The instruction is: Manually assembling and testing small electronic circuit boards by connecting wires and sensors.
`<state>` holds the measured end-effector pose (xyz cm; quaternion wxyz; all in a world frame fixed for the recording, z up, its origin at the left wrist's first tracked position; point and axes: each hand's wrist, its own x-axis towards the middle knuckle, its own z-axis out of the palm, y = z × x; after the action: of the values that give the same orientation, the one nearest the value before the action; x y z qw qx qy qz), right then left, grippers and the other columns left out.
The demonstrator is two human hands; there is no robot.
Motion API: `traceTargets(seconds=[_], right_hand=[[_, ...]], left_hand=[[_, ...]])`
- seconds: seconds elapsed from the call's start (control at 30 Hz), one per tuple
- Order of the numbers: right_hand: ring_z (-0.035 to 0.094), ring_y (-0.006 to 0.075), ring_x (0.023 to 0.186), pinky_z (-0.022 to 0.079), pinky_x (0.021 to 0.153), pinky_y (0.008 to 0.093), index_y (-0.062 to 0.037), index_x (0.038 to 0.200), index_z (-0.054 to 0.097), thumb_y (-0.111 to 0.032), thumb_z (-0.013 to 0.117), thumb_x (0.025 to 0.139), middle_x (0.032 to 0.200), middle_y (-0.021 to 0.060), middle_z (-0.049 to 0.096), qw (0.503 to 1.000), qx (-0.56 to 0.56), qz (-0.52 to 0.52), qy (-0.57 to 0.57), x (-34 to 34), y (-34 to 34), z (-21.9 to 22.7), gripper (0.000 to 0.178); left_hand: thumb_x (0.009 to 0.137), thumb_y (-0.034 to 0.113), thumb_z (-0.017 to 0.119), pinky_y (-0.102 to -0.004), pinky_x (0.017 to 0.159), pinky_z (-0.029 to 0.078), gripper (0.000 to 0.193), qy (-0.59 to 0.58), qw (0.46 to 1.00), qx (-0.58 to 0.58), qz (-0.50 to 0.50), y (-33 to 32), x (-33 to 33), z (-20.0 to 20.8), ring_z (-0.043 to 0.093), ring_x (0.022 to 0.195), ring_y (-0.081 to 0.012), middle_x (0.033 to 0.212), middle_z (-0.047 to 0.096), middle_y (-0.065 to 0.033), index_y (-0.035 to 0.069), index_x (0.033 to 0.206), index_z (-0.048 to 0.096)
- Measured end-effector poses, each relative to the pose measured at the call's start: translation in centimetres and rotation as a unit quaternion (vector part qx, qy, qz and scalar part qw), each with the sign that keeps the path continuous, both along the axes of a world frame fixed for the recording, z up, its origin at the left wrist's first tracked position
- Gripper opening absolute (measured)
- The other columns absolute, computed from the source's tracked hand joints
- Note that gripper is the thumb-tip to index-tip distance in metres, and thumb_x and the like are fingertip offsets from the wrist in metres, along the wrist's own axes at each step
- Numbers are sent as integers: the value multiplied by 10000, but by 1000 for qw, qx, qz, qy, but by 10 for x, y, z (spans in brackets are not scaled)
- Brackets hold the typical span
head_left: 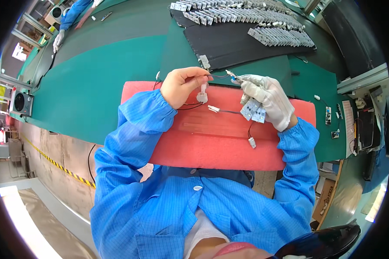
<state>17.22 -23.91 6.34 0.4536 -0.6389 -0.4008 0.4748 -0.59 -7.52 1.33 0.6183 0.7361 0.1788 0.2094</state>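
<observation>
My left hand [183, 86] is bare and closed in a pinch on a thin dark wire [220, 77]. That wire runs across to my right hand [268, 97], which wears a white glove and is closed around several small circuit boards [253, 111]. A small bluish part shows at the gloved fingertips. White plugs on leads, one pointing left [213, 108] and one hanging lower [252, 142], trail near the boards. Just below my left fingers is a whitish plastic piece [202, 96]; whether they touch it I cannot tell. Beneath both hands lies a pink foam pad [220, 149].
Rows of similar boards [281, 36] stand on a black mat [220, 47] at the far side of the green table [95, 82]. Loose boards [328, 115] lie at right. Another person's gloved hand [58, 41] is at far left, near a small fan-like unit [20, 102].
</observation>
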Motion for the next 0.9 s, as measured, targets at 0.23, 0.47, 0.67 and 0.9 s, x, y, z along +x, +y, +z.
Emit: traceTargets(seconds=[0.23, 0.47, 0.67, 0.9], right_hand=[[599, 118, 755, 472, 671, 242, 16, 1102, 599, -173, 626, 710, 877, 100, 652, 995, 31, -34, -87, -1, -12, 9, 436], [630, 145, 773, 501, 634, 272, -26, 985, 646, -107, 692, 689, 840, 93, 651, 699, 294, 103, -644, 34, -15, -30, 311], [594, 157, 610, 477, 535, 284, -96, 1121, 605, -230, 534, 903, 697, 100, 557, 922, 190, 76, -330, 25, -13, -32, 266], [537, 107, 524, 463, 485, 231, -165, 1194, 579, -320, 457, 949, 757, 95, 538, 934, 131, 32, -331, 22, -16, -46, 315]], left_hand=[[857, -25, 564, -258, 718, 506, 132, -18, 993, 115, -1, -2, -8, 1, 620, 794, -143, 837, 648, -74, -25, 972, 629], [780, 27, 647, -308, 649, 498, 123, 3, 967, 253, 15, -15, -25, 7, 621, 727, -243, 789, 625, -111, 18, 903, 641], [781, 34, 665, -326, 655, 508, 124, -62, 947, 316, 13, -5, -20, -4, 624, 740, -282, 821, 632, -132, 8, 900, 645], [793, 42, 657, -315, 632, 514, 130, -65, 936, 344, 20, -8, -21, -5, 624, 725, -269, 804, 624, -118, 21, 921, 644]])
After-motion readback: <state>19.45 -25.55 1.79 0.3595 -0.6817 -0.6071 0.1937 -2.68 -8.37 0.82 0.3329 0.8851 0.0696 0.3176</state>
